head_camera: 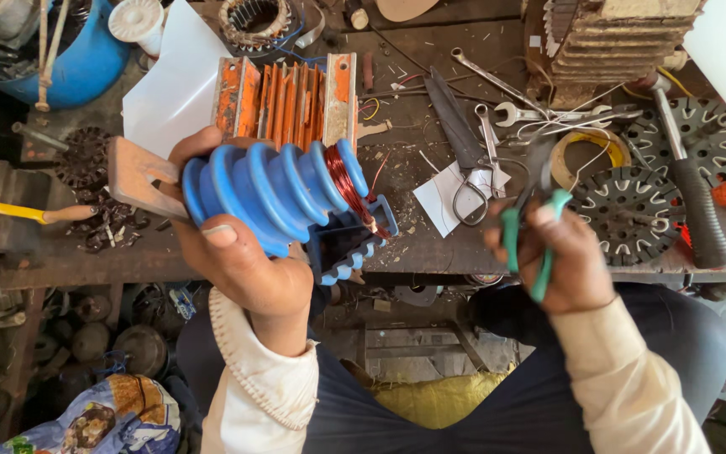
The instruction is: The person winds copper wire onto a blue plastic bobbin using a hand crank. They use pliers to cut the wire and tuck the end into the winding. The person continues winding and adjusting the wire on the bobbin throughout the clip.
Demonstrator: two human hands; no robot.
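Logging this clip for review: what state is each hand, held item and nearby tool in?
left hand: closed around blue ribbed former
blue ribbed former: held up, copper wire wound in one end groove
right hand: gripping green-handled pliers
green-handled pliers: held, handles squeezed
scissors: lying on bench, closed
hammer: lying on bench
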